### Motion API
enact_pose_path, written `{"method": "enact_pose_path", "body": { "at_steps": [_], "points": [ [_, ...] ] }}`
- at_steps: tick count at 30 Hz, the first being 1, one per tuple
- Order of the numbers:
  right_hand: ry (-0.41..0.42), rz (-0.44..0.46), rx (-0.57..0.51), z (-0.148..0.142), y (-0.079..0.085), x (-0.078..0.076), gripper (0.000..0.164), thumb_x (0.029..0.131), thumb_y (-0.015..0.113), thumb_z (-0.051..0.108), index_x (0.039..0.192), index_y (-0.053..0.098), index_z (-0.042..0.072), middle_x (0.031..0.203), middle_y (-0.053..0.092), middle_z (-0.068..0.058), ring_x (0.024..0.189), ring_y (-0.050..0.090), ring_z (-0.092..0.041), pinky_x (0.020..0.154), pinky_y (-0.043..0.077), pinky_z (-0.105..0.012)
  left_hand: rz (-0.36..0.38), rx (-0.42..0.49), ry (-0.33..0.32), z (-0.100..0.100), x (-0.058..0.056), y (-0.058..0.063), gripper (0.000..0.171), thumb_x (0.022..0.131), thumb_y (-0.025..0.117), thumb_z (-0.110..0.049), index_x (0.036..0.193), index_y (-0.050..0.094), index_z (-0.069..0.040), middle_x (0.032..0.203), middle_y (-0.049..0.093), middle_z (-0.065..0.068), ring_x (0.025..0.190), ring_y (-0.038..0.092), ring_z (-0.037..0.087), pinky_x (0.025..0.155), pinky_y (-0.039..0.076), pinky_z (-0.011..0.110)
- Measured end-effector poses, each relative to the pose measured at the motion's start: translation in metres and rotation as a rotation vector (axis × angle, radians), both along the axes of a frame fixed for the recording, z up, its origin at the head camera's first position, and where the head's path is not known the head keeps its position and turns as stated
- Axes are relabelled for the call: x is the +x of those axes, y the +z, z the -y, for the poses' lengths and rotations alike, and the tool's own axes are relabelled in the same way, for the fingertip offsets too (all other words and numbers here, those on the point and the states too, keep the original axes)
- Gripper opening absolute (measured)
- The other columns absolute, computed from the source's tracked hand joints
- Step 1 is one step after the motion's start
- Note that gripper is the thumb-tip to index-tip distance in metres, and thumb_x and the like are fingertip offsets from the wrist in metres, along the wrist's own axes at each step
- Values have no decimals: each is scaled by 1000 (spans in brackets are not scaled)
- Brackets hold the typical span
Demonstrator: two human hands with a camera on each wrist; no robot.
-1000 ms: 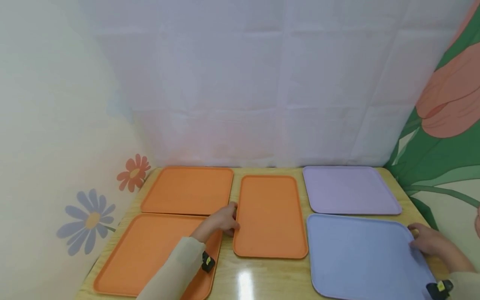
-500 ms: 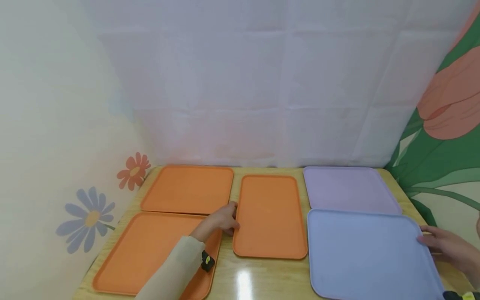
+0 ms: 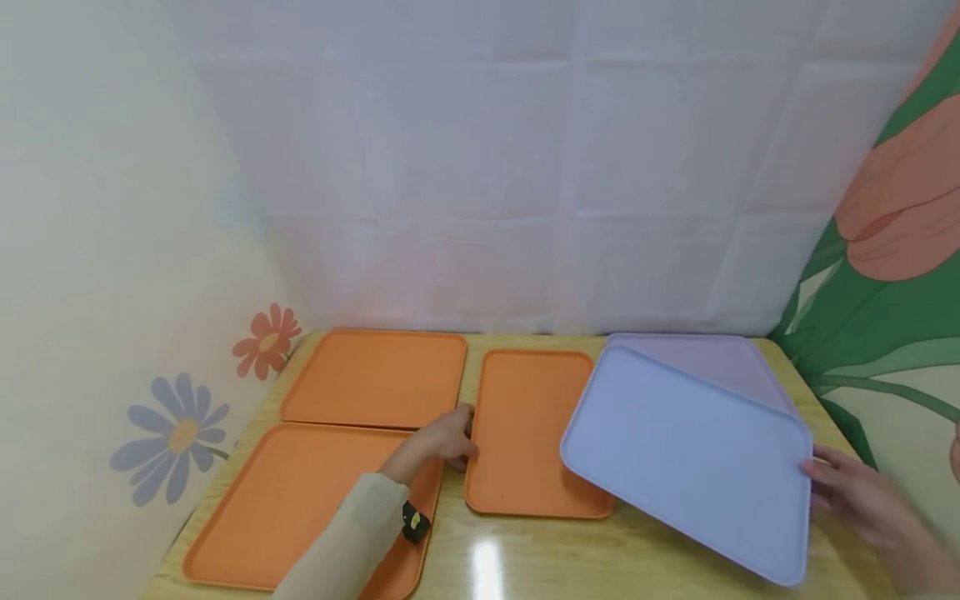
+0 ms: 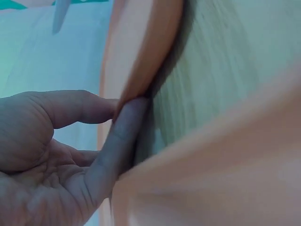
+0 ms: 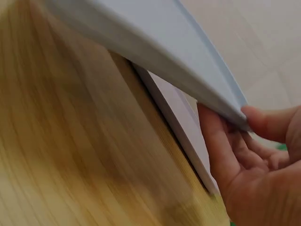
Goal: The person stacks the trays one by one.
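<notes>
My right hand (image 3: 855,496) pinches the right edge of a light blue tray (image 3: 690,454), thumb on top and fingers beneath. That tray is lifted off the table and turned at an angle. Its left corner overlaps the middle orange tray (image 3: 525,425) in the head view, and its far side hides part of a lilac tray (image 3: 727,358) lying behind. At the middle orange tray's left rim, my left hand (image 3: 446,437) holds on; the left wrist view has its thumb (image 4: 80,106) and a finger pinching that rim.
On the left, two more orange trays lie flat: a far one (image 3: 378,375) and a near one (image 3: 300,500) partly under my left sleeve (image 3: 352,533). They all rest on a wooden table (image 3: 540,558). A white cloth (image 3: 450,167) hangs behind, with flower-painted walls at both sides.
My right hand has raised the blue tray off the table and swung it leftward, turning it over the lilac and middle orange trays. My left hand has stayed in place.
</notes>
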State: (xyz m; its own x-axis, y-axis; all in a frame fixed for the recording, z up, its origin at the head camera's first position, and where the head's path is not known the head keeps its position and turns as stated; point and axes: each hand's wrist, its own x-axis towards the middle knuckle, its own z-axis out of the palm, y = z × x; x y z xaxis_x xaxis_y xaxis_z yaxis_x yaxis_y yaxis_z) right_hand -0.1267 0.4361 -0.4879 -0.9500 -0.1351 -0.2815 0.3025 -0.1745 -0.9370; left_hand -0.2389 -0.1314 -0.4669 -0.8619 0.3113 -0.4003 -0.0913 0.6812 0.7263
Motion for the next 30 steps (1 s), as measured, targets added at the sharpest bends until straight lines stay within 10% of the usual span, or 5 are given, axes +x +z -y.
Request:
{"method": "enact_pose_path", "body": {
  "at_steps": [10,20,30],
  "points": [
    [-121,16,8,92,5,-7,16,103,53,3,108,59,17,99,66,3,91,66,-11,80,60,-30,-368,-24,31,-16,21,7,51,95,66,-13,136,51,14,125,53,28,109,60,39,90,54,50],
    [-153,-10,-50,159,12,-11,41,103,46,-2,141,34,-12,101,64,3,93,66,-9,86,59,-28,-156,666,312,-49,39,6,64,100,59,-12,150,28,10,131,52,32,106,66,39,82,61,49],
    [-69,-6,-66,198,14,-9,68,100,50,-4,155,9,-10,112,60,0,99,67,-10,94,57,-33,-178,753,491,-51,29,11,76,90,58,5,156,21,-1,125,40,22,88,60,20,63,62,45]
  ]
}}
